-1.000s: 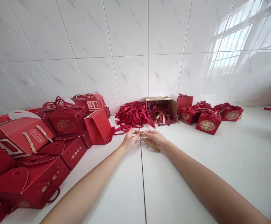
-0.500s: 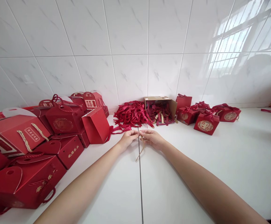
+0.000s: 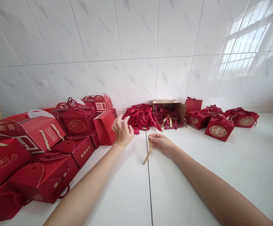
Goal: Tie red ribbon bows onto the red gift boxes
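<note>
left hand (image 3: 121, 131) blurred, fingers spread, empty | right hand (image 3: 160, 142) pinches gold strip (image 3: 147, 154) | ribbon pile (image 3: 142, 115) just beyond | boxes (image 3: 42, 150) left, cut off

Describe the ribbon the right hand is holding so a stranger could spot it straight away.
Start at the brown cardboard box lying open by the tiled wall. Just in front, the right hand pinches a gold ribbon that hangs onto the white counter. The heaped ribbons nearby are red.
</note>
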`<state>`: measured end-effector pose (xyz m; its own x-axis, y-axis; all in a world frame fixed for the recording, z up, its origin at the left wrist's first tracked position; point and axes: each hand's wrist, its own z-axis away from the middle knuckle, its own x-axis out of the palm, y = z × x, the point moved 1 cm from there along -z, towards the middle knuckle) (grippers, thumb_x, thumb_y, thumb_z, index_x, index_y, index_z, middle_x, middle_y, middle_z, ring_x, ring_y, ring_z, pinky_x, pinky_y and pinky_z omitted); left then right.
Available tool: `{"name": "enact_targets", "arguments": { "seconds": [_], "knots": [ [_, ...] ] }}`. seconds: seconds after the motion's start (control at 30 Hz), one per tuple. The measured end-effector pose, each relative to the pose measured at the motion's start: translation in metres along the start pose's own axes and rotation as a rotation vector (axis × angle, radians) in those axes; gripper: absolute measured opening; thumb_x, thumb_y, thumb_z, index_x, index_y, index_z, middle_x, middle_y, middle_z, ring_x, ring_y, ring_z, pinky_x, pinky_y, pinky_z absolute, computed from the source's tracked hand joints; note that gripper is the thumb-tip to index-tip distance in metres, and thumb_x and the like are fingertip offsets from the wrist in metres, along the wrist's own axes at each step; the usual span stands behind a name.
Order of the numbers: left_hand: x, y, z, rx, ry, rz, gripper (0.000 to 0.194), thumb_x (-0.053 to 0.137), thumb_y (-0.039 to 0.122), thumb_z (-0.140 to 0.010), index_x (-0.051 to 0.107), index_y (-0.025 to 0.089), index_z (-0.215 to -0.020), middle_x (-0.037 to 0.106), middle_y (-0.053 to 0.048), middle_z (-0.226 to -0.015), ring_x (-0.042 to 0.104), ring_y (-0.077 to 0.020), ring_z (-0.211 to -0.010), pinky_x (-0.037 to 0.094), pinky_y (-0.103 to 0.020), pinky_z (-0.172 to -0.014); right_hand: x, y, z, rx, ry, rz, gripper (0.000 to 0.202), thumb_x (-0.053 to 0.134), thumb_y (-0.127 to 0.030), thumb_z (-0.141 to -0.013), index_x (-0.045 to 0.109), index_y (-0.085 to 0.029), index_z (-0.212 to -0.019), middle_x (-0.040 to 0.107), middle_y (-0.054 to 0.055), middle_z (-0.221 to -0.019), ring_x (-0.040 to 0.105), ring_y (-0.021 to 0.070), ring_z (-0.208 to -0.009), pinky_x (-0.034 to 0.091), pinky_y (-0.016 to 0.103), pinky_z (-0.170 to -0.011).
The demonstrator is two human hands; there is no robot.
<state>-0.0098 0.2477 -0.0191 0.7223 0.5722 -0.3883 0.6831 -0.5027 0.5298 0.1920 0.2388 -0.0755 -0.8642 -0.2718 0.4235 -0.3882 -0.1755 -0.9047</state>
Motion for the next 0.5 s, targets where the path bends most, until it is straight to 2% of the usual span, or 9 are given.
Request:
{"name": "enact_targets", "arguments": {
  "seconds": [0.1,0.2,0.27,0.37,0.43,0.5],
  "knots": [
    [-0.028,-0.012,-0.017,0.064,0.364,-0.366,0.055,0.056,0.015,-0.069,0.043,0.012,-0.123,0.027,-0.021,-0.14,0.02,-0.0352,-0.132,0.014,-0.052,-0.103,-0.001,0.002,-0.001,-0.002,-0.003,-0.009,0.025,0.081,-0.023,-0.057,0.065,-0.018,-0.076,0.064,0.0,-0.075,0.059,0.0096,-0.068,0.047,0.022,-0.067],
    [-0.047,-0.028,-0.02,-0.04,0.519,-0.457,0.06,0.059,0.016,-0.066,0.04,0.012,-0.123,0.032,-0.021,-0.136,0.027,-0.0353,-0.128,0.021,-0.051,-0.099,0.0,0.003,0.001,-0.015,-0.003,-0.018,0.026,0.081,-0.024,-0.057,0.065,-0.018,-0.076,0.064,-0.001,-0.074,0.059,0.0092,-0.068,0.047,0.023,-0.069],
    [-0.053,-0.035,-0.019,-0.125,0.54,-0.424,0.064,0.062,0.02,-0.065,0.038,0.01,-0.124,0.035,-0.023,-0.134,0.03,-0.0355,-0.126,0.026,-0.05,-0.097,0.001,0.003,0.002,-0.034,-0.001,-0.026,0.026,0.081,-0.026,-0.056,0.065,-0.018,-0.075,0.063,-0.002,-0.073,0.058,0.0091,-0.068,0.046,0.024,-0.07],
    [-0.055,-0.041,-0.019,-0.263,0.512,-0.238,0.07,0.065,0.025,-0.065,0.035,0.01,-0.127,0.041,-0.022,-0.131,0.038,-0.034,-0.123,0.029,-0.049,-0.099,0.002,0.001,0.006,-0.064,0.009,-0.032,0.028,0.082,-0.029,-0.055,0.065,-0.018,-0.074,0.062,-0.002,-0.071,0.057,0.0096,-0.067,0.045,0.025,-0.07],
    [-0.055,-0.041,-0.021,-0.339,0.486,-0.107,0.064,0.064,0.025,-0.067,0.039,0.013,-0.124,0.05,-0.019,-0.125,0.047,-0.0315,-0.117,0.032,-0.047,-0.099,0.002,0.0,0.008,-0.084,0.024,-0.03,0.029,0.082,-0.031,-0.053,0.065,-0.018,-0.074,0.063,-0.002,-0.071,0.057,0.0103,-0.066,0.044,0.025,-0.069],
    [-0.054,-0.034,-0.022,-0.359,0.436,-0.023,0.046,0.062,0.025,-0.07,0.05,0.015,-0.113,0.06,-0.015,-0.112,0.056,-0.0285,-0.105,0.039,-0.044,-0.094,0.003,-0.001,0.012,-0.104,0.057,-0.026,0.031,0.082,-0.033,-0.052,0.066,-0.019,-0.075,0.063,-0.001,-0.071,0.057,0.0111,-0.066,0.043,0.026,-0.068]
  ]
}}
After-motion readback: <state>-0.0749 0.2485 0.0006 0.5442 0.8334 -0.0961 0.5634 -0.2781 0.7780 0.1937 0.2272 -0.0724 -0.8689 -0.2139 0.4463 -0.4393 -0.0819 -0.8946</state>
